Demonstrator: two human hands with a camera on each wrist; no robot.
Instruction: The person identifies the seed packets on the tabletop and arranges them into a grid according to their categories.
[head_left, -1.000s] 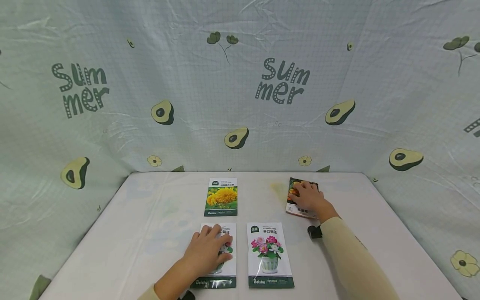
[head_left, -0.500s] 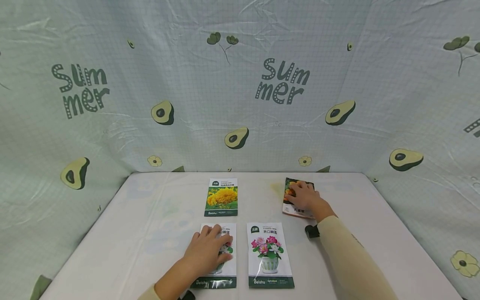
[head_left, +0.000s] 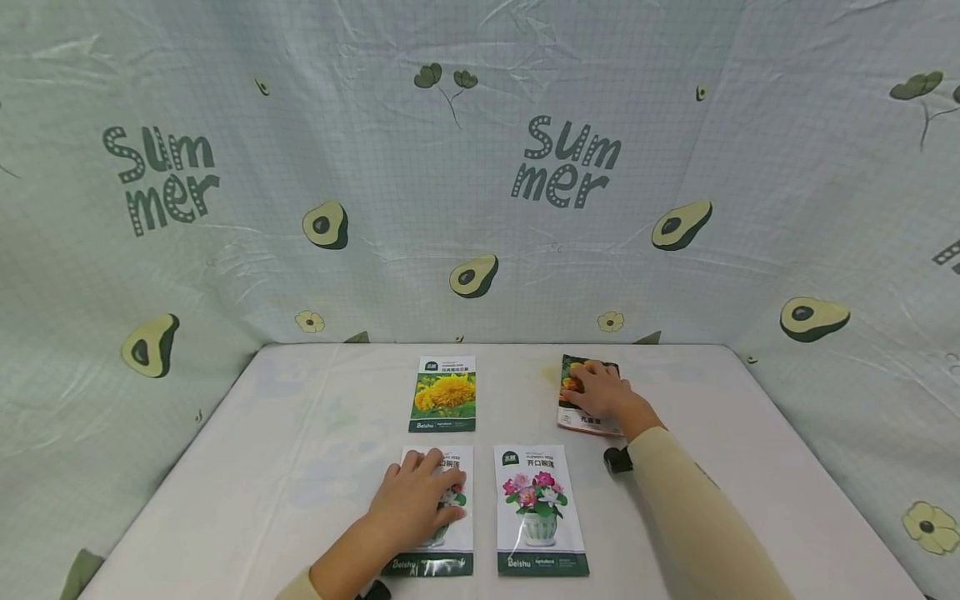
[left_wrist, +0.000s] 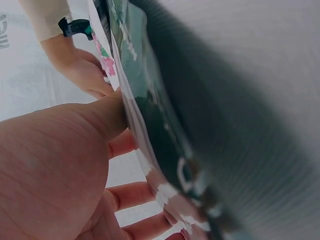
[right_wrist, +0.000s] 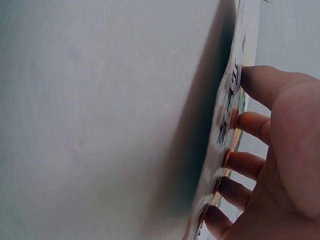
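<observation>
My right hand (head_left: 604, 393) lies over a seed packet with orange flowers (head_left: 581, 419) at the back right of the table. In the right wrist view its fingertips (right_wrist: 248, 162) press on the packet's face, spread apart. My left hand (head_left: 408, 507) rests on a white seed packet (head_left: 456, 533) at the front, covering most of its picture. Seen from the left wrist, that hand's thumb and fingers touch the packet's printed side. To its right lies a matching packet (head_left: 540, 508) showing pink flowers in a striped pot. A yellow flower packet (head_left: 444, 395) lies behind the left hand.
All the packets lie flat on a white-covered table (head_left: 300, 450). A pale curtain (head_left: 390, 167) printed with avocados and lettering hangs behind and at the sides. A black wrist device (head_left: 618, 460) sits under the right forearm.
My right hand has slid the orange-flower packet a little to the left along the table, toward the yellow flower packet. The left hand and the other packets have stayed in place.
</observation>
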